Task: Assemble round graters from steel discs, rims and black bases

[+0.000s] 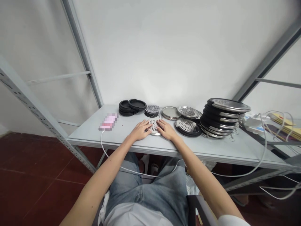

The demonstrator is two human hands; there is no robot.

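Note:
A round perforated metal disc [154,126] lies flat near the front edge of the grey table [131,138]. My left hand [140,130] rests at its left side, fingers stretched out and the tips reaching onto the disc. From the right, my right hand [167,129] touches it too, with its fingers spread over the rim. Both hands are open, and parts of the disc are hidden under the fingers. Just behind sits a small stack of perforated discs [152,110]. Close to my right hand lies a perforated disc in a black ring [188,126].
Black rings [137,104] are stacked at the back left. Metal-rimmed discs [170,112] lie behind my right hand, and a tall stack of black and metal discs [221,117] stands further right. A phone [108,121] with a white cable [102,142] is at the left.

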